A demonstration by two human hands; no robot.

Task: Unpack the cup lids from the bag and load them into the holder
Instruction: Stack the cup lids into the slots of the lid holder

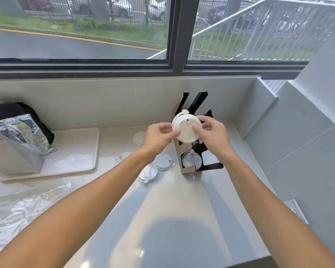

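Note:
Both hands hold a stack of white cup lids (185,129) above the black holder (211,166), which stands on the counter near the right corner. My left hand (159,136) pinches the stack's left edge and my right hand (214,135) grips its right edge. Inside the holder's lower slot lies a clear lid (191,160). Loose lids rest on the counter to the holder's left: one white (164,161), one clear (148,173), another clear (123,156) and a white one (139,137) farther back. The empty clear plastic bag (14,209) lies crumpled at the lower left.
A foil pouch (17,140) stands on a white tray (75,151) at the left, with a black bag (14,111) behind it. The counter (172,219) ends at a white wall on the right and a window sill at the back.

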